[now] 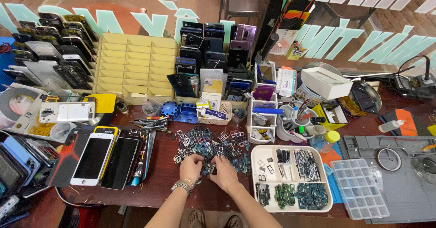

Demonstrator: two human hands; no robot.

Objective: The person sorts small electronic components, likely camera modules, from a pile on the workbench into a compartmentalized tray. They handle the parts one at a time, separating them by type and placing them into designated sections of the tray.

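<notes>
Both hands, left hand [191, 166] and right hand [224, 172], pinch small parts [209, 166] from a pile [206, 144] on the table [159, 173].

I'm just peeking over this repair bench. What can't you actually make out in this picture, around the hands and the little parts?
- Head view: what the left hand and right hand pinch is hidden by the fingers.
- Head view: pieces in the pile of small metal parts are too small to tell apart.
- Head view: contents of the white sorting tray are too small to identify.
- Head view: the phones at left are cut off by the picture edge.
</notes>
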